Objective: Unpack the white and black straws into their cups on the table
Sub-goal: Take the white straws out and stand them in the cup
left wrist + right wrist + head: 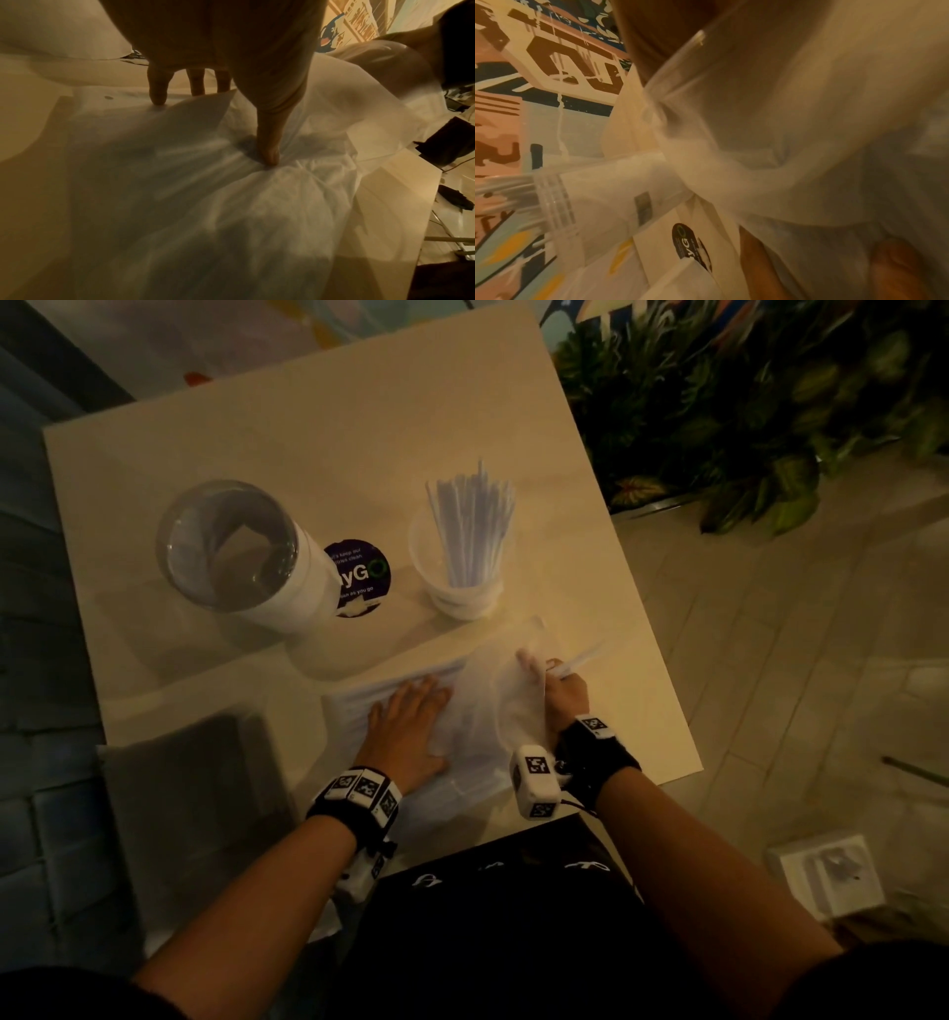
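Note:
A clear plastic bag (477,711) of white straws lies on the table's near side. My left hand (411,726) presses flat on it, with the thumb (270,146) and fingers (158,89) spread over the film (205,182). At the bag's open right end my right hand (562,688) is curled round a few white straws (585,655) that stick out to the right. Bag film (808,121) drapes over that hand and hides most of its fingers (895,263). Behind the bag a clear cup (462,593) holds several white straws (472,521). No black straws are visible.
A tall empty clear cup (228,541) stands at the left of the cream table (308,428), beside a round dark sticker (359,577). A grey flat thing (179,788) lies at the near left edge. Plants (744,413) stand beyond the table's right side.

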`<state>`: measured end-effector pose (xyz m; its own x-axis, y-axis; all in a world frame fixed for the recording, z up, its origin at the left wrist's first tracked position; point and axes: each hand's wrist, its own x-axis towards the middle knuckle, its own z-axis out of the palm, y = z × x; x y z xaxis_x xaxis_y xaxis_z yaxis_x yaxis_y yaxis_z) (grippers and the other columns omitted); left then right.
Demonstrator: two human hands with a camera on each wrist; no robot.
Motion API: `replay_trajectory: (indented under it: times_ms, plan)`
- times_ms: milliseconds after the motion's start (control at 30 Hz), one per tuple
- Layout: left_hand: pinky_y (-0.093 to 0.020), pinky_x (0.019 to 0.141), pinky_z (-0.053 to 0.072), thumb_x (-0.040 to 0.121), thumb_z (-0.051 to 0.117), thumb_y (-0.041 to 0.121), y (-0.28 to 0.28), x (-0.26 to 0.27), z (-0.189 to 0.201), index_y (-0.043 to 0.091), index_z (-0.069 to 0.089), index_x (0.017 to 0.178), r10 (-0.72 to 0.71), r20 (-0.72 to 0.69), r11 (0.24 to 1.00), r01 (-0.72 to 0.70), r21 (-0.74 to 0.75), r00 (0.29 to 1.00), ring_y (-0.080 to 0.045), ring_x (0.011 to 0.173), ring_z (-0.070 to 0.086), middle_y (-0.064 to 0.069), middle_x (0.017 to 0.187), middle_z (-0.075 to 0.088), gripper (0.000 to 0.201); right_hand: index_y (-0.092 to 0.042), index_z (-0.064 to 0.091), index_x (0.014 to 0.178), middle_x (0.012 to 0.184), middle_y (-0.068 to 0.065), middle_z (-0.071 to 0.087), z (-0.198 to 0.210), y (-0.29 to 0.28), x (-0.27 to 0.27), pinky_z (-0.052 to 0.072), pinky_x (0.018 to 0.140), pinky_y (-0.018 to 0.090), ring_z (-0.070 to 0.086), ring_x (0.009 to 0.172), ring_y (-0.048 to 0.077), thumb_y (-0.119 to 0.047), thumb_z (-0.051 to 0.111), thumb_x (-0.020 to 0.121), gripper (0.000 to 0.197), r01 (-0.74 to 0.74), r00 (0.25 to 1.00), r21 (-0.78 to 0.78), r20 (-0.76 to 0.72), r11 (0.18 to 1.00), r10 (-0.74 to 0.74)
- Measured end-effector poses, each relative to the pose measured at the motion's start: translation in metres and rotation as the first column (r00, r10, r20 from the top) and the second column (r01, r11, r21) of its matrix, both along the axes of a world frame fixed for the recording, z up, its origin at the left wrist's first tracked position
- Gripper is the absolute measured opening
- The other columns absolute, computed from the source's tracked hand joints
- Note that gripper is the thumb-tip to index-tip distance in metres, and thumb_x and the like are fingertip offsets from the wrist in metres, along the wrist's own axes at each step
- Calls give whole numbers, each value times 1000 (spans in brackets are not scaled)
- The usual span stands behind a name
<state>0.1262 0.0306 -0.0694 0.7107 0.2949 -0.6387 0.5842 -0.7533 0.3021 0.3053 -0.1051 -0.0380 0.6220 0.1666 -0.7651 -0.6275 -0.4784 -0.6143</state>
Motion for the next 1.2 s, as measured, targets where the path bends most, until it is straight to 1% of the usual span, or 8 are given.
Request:
replay_trajectory:
  times_ms: [100, 200, 300, 433, 567, 667, 1033, 1200]
  plan:
    - [-56, 119, 12, 76, 72, 52, 0, 0, 0, 38, 6, 153, 0, 2, 1000, 0, -4, 1000, -21, 150, 2, 12, 163, -3, 103, 5, 60, 91, 83, 13, 54, -1, 3, 2, 38, 46, 15, 48, 70, 22, -36, 57, 97, 42, -34, 999, -47, 31, 998, 36]
    - [-56, 119, 12, 76, 73, 50, 1, 1, 1, 38, 6, 154, -4, -10, 1000, 4, -2, 1000, -21, 150, 2, 12, 163, -3, 103, -8, 51, 69, 73, 8, 53, -5, 3, 2, 39, 60, 32, 49, 75, 23, -33, 59, 95, 36, 74, 997, -38, 19, 997, -73]
    - [-56, 119, 13, 76, 73, 50, 1, 1, 0, 39, 5, 153, 0, -5, 1000, 0, 2, 1000, -20, 150, 3, 13, 163, -2, 104, -9, 48, 68, 69, 6, 51, 0, 4, 3, 41, 50, 23, 47, 64, 21, -24, 59, 95, 33, 224, 974, 16, 29, 974, -225]
    - [-56, 118, 14, 76, 73, 51, 1, 1, 0, 38, 5, 153, -16, -1, 1000, 16, 15, 1000, -21, 150, 3, 12, 163, -2, 103, -12, 49, 65, 61, 4, 51, 3, 4, 10, 40, 50, 26, 47, 55, 18, -28, 56, 98, 38, 303, 952, 55, 33, 951, -305]
    - [-54, 119, 13, 76, 73, 49, 0, 2, 0, 38, 8, 153, -3, 4, 1000, 3, 13, 1000, -20, 150, 3, 11, 163, 0, 101, -16, 42, 62, 48, -1, 39, 6, 6, 18, 36, 41, 22, 37, 40, 14, -29, 62, 96, 42, 534, 845, 211, -124, 819, -520]
    - [-54, 119, 11, 78, 72, 50, 1, 1, -1, 38, 5, 153, -7, -3, 1000, 7, 0, 1000, -20, 150, 1, 11, 163, -1, 101, -18, 40, 59, 49, -2, 33, 12, 8, 26, 32, 40, 21, 29, 38, 13, -33, 62, 95, 45, 617, 786, 316, -201, 721, -584]
    - [-53, 119, 12, 82, 67, 52, -1, -1, -1, 34, 2, 155, -34, 3, 999, 34, 24, 999, -23, 150, 2, 7, 164, -2, 99, -22, 39, 58, 51, -4, 31, 70, 6, 59, 25, 43, 23, 26, 39, 12, -44, 59, 94, 47, 362, 881, 525, 76, 770, -466]
    - [-50, 119, 16, 82, 66, 52, 1, -3, -5, 34, 6, 155, -26, 39, 999, 25, 27, 999, -23, 150, 8, 4, 164, 5, 96, -23, 38, 57, 48, -5, 32, 105, 8, 66, 26, 43, 23, 27, 39, 13, -37, 53, 99, 47, 213, 892, 596, 206, 774, -403]
